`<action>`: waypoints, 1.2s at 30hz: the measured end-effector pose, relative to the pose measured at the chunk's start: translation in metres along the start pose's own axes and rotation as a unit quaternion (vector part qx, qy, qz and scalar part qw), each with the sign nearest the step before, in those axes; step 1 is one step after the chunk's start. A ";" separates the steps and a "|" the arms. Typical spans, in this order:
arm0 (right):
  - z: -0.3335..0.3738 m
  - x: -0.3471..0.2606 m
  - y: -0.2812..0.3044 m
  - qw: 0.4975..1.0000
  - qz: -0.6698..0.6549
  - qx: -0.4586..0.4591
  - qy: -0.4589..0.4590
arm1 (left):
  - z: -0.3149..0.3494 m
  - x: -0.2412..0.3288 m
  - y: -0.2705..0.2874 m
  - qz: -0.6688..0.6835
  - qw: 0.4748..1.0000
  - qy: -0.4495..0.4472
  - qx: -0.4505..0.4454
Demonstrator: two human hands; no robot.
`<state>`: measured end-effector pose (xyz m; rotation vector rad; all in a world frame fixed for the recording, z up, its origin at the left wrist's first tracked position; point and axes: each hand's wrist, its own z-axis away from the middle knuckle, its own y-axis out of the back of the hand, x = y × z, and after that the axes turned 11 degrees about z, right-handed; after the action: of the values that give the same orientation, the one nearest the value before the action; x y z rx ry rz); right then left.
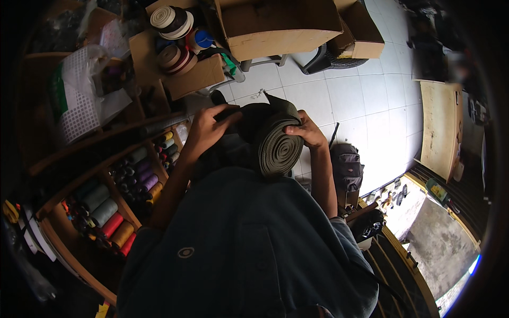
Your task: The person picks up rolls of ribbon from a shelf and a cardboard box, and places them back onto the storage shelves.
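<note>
A thick roll of olive-grey webbing (281, 151) is held up in front of my chest, its coiled side showing. My right hand (309, 131) grips it at the upper right, thumb on the coil's face and the other fingers mostly hidden behind. A loose flap of the webbing (283, 106) sticks up from the top. Left of the roll is a dark, shadowed piece (254, 115), perhaps more webbing. My left hand (211, 127) is at that piece's left side with fingers bent and closed; what they pinch is too dark to make out.
Thread spools (111, 212) in several colours fill a wooden shelf (69, 212) at left. More strap rolls (172, 21) sit in a cardboard box (196, 79). An open carton (286, 42) stands ahead. A dark backpack (348, 167) is right, near a pale board (440, 127).
</note>
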<state>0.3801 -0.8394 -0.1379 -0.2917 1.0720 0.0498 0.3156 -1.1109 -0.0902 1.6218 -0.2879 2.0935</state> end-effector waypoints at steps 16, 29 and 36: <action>-0.065 -0.028 -0.034 0.999 -0.008 -0.030 0.024 | -0.055 0.020 0.082 0.030 0.998 0.031 0.034; -0.147 -0.208 -0.089 0.872 0.425 -0.196 0.143 | -0.136 0.091 0.177 -0.178 0.945 -0.147 -0.231; -0.158 -0.213 -0.101 0.890 0.412 -0.143 0.132 | -0.153 0.086 0.197 -0.132 0.957 -0.152 -0.207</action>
<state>0.1601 -0.9558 -0.0014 -0.0862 1.3994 0.9624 0.0732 -1.1938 -0.0273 1.6129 -0.5392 1.4651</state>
